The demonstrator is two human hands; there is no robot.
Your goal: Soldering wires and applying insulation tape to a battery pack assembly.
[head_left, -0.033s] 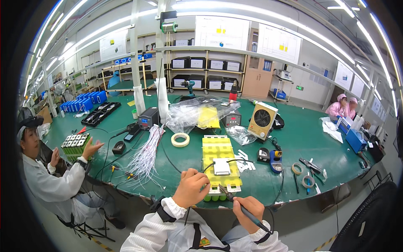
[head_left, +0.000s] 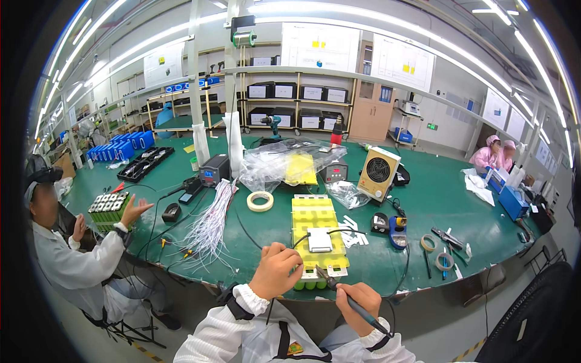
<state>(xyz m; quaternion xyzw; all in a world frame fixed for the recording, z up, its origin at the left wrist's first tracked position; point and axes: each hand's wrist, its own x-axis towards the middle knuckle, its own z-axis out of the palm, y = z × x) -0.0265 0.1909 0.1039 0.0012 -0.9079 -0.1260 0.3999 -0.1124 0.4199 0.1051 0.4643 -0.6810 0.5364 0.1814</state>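
Observation:
In front of me at the table's near edge lies a battery pack (head_left: 314, 219) of green cells under yellow sheeting. A white rectangular module (head_left: 319, 240) with black wires sits on top of it. My right hand (head_left: 359, 306) grips a soldering iron (head_left: 361, 311) like a pen, its tip at the pack's near metal tabs. To the left of that tip, my left hand (head_left: 276, 270) is closed, thumb and fingers pinched together beside the pack's near left corner. Whatever is between those fingers is hidden.
Left of the pack lie a tape roll (head_left: 259, 201) and a bundle of white wires (head_left: 209, 221). Right of it are white strips (head_left: 353, 232), a soldering stand (head_left: 397, 232) and a fan unit (head_left: 379, 174). A co-worker (head_left: 72, 242) sits at the left beside green cells (head_left: 109, 209).
The co-worker's raised hand at the left has shifted slightly. My hands, the soldering iron and the battery pack show no visible movement.

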